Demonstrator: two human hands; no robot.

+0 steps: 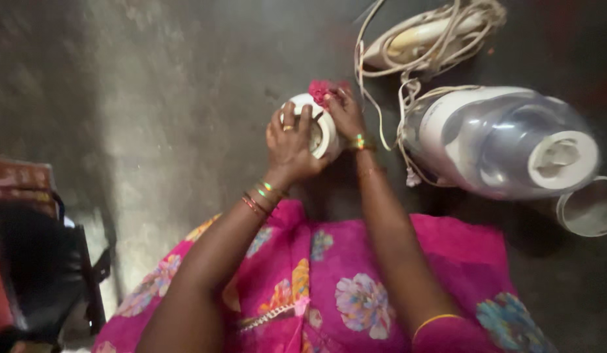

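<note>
The left hand (289, 145) is curled around a small round white lid (314, 124), gripping it from the side. The right hand (344, 111) pinches a pink cloth (322, 89) against the lid's upper edge. Right of the lid lies a white mixer jar base (503, 140) on the dark floor (186, 78); beyond the lid, up and right, sits a coiled white cord (427, 36).
</note>
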